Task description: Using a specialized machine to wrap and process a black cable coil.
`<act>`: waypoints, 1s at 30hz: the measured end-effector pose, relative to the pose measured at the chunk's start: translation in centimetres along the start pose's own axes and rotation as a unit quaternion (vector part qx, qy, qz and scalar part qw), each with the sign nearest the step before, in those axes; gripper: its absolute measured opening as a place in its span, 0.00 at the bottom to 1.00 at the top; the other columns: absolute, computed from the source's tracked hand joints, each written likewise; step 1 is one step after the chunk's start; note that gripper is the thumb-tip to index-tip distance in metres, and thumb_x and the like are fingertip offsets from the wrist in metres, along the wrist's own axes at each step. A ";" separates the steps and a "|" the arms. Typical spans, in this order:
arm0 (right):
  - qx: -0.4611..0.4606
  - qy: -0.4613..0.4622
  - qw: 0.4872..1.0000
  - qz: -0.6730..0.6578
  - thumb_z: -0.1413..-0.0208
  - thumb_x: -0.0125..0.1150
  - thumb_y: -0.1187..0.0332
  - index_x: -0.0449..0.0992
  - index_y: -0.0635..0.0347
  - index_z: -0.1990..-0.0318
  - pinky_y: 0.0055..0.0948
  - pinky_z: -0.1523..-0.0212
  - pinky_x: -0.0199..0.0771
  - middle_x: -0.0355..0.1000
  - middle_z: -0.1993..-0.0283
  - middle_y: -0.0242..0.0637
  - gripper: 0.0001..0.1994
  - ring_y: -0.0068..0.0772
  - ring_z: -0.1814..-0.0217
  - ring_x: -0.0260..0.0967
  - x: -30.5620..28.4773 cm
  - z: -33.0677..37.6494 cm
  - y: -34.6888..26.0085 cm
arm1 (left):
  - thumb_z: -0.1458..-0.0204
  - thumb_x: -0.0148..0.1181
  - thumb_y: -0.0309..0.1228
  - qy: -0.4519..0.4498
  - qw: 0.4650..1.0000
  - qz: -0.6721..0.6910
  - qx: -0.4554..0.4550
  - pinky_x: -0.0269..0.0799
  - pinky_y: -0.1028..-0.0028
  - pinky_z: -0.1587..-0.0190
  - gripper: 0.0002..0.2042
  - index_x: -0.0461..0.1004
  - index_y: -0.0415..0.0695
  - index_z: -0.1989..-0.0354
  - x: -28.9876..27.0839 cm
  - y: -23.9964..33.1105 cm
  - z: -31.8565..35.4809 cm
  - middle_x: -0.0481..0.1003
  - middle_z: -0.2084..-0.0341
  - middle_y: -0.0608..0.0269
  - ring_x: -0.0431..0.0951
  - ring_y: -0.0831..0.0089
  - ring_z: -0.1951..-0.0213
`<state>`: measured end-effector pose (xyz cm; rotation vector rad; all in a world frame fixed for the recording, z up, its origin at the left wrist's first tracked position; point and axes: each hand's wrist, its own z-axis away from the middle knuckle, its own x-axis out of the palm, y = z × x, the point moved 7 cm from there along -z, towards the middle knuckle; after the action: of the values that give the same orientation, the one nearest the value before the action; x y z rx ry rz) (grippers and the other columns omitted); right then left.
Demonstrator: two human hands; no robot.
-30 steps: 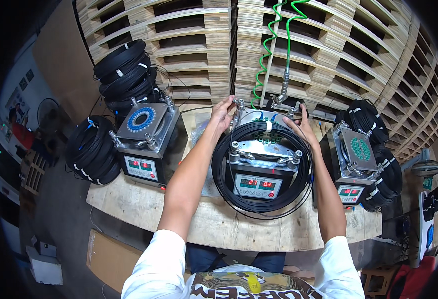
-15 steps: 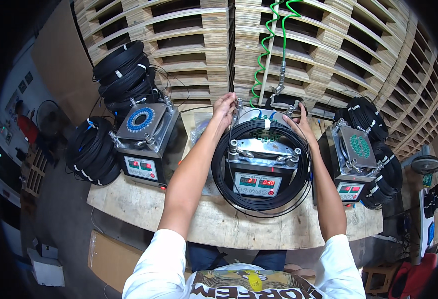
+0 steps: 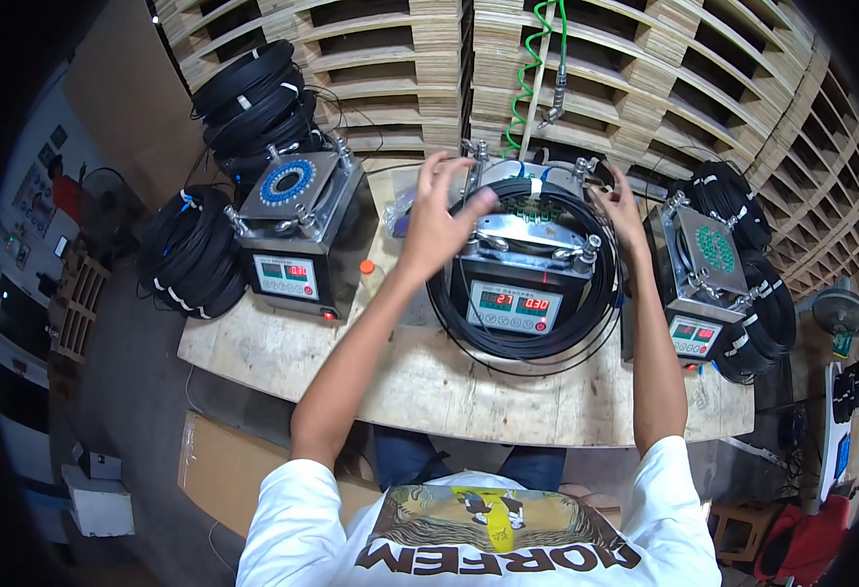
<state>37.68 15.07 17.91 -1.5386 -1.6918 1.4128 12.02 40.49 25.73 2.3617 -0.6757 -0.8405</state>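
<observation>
A coil of black cable (image 3: 600,318) with a white tie hangs around the front of the middle machine (image 3: 513,298), a dark box with a red digital display. Metal clamp posts stand at the corners of its top, and green fittings (image 3: 529,210) show in the plate. My left hand (image 3: 439,227) is open, its fingers spread over the left side of the coil, beside the rear left post. My right hand (image 3: 623,213) is at the coil's upper right, by the rear right post (image 3: 583,172). Its thumb and fingers are apart, though the fingertips are partly hidden.
Similar machines stand left (image 3: 287,240) and right (image 3: 698,284) on the wooden table (image 3: 419,391). Black cable coils are stacked beside them (image 3: 190,254). An orange-capped bottle (image 3: 368,274) sits near my left forearm. Behind, a green spiral hose (image 3: 519,98) hangs before wooden pallets (image 3: 371,59).
My left hand has come off the rear left post and spread its fingers over the coil. My right hand has shifted outward from the rear right post. The view has tilted slightly.
</observation>
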 end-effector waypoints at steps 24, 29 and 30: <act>-0.227 0.217 0.923 0.223 0.53 0.56 0.82 0.74 0.60 0.46 0.37 0.55 0.67 0.62 0.62 0.43 0.23 0.43 0.60 0.64 3.9 17.9 -13.4 | 0.39 0.57 0.33 0.111 0.993 0.014 0.037 0.65 0.60 0.42 0.13 0.68 0.36 0.54 -2.3 0.1 8.7 0.68 0.52 0.46 0.74 0.54 0.52; -0.231 0.209 0.927 0.210 0.53 0.56 0.81 0.73 0.60 0.46 0.37 0.56 0.67 0.62 0.62 0.43 0.23 0.43 0.60 0.64 4.3 17.9 -13.8 | 0.41 0.60 0.34 -0.002 0.989 -0.016 -0.147 0.64 0.61 0.47 0.11 0.73 0.37 0.61 -2.5 -1.8 8.7 0.75 0.69 0.57 0.73 0.58 0.59; -0.231 0.210 0.926 0.210 0.53 0.56 0.81 0.73 0.60 0.46 0.37 0.56 0.67 0.62 0.62 0.43 0.23 0.43 0.60 0.64 4.2 17.9 -13.7 | 0.42 0.60 0.33 0.047 0.997 0.005 -0.055 0.64 0.62 0.48 0.10 0.73 0.38 0.62 -3.2 -0.4 8.3 0.75 0.71 0.59 0.74 0.59 0.62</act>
<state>15.13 14.21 22.05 -2.3792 -1.5438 0.7762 4.25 40.06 21.32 2.2816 -0.5868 -0.7374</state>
